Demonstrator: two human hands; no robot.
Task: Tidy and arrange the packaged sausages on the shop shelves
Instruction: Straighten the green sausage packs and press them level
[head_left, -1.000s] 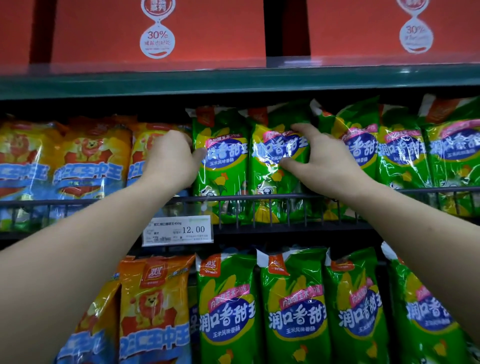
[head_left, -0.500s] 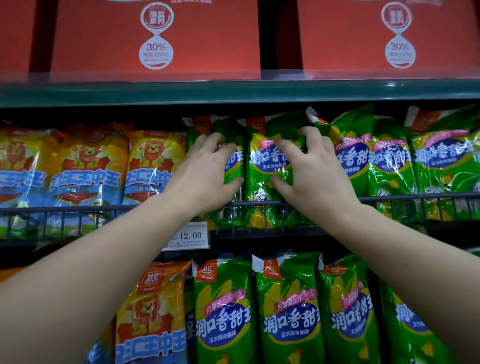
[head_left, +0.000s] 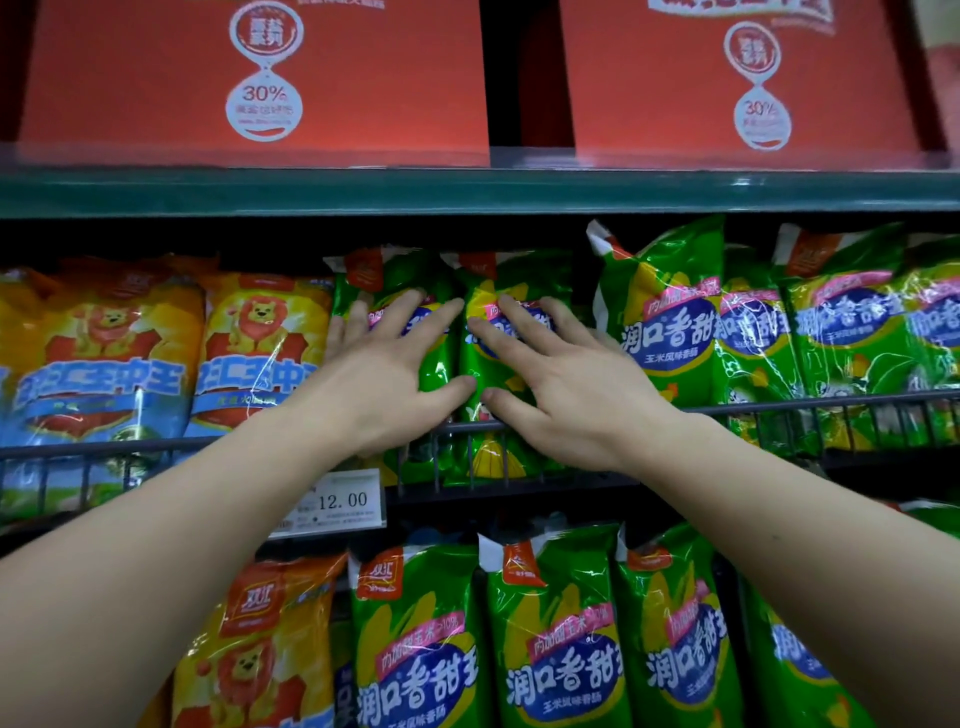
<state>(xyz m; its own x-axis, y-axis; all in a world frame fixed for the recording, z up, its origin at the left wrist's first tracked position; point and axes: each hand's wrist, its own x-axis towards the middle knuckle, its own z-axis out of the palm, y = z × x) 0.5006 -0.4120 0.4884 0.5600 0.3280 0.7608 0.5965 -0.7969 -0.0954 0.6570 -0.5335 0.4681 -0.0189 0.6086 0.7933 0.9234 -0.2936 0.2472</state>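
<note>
Plainly, both hands are working the middle shelf, flat against two green sausage packets standing side by side behind the wire rail (head_left: 779, 405). The left grip (head_left: 384, 374) is released, its fingers straight and spread, pressing on the face of the left green packet (head_left: 410, 270). The right grip (head_left: 561, 384) is equally released, fingers fanned across the right green packet (head_left: 519, 280). Neither hand curls round anything. The thumbs nearly meet over the seam between the two packets.

Each packet stands upright, its long axis running from 12 to 6 o'clock, with its foot tucked behind the rail and its top just above the fingertips. From each palm, its packet lies straight ahead at 12 o'clock, directly beneath the fingers, so each hand is nearest its own packet and no crossing is called for.

At 9 o'clock of the left grip the orange packets (head_left: 260, 353) sit close against the left green packet. At 3 o'clock of the right grip a dark gap opens before the next green packet (head_left: 670, 322), which appears to lean its top toward 11 o'clock.

My judgement is that the coming move turns on that gap: the pair may be pushed back square, or the right packet slid toward 3 o'clock to close the row.
</note>
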